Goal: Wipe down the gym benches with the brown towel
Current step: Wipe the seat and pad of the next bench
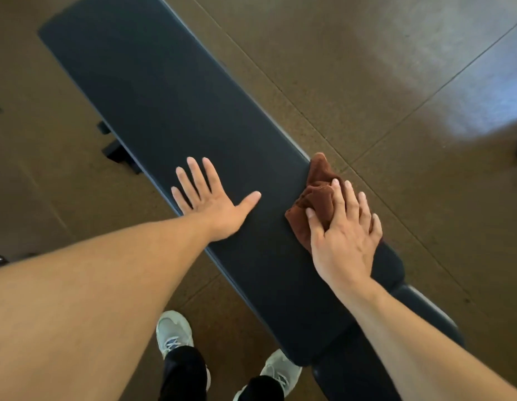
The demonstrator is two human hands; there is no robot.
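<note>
Surface: long, dark padded top, running diagonally from far left to near right. Smooth, matte, with a lighter trim line along both long edges.

On it, near the right edge: a crumpled brown towel, bunched in folds, one corner poking past the edge. The right hand presses flat on the towel, fingers straight and spread.

On it, toward the left edge: the left hand, palm down, fingers splayed, touching the padding directly, apart from the towel.

Floor: brown, speckled, thin seam lines crossing it, a pale glare patch at far right. Two light sneakers stand on it at the near side.
</note>
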